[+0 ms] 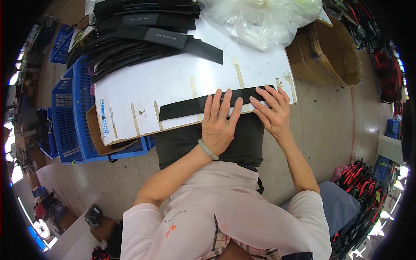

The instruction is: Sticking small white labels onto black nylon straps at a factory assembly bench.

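A long black fabric strip [180,110] lies flat along the near edge of the white-topped table [169,82], tilted slightly up toward the right. My left hand [219,128] rests on its middle with the fingers stretched out and a little apart, covering part of the strip. A pale green bangle is on that wrist. My right hand [275,115] is at the strip's right end, its fingers spread over the band and the thumb near the table edge. Neither hand is closed around the strip.
Many similar black strips [143,37] are piled at the far left of the table. A clear plastic bag [264,21] sits at the far right, beside a cardboard box [325,54]. Blue crates [78,112] stand left of the table. Red-and-black goods [359,190] are heaped at right.
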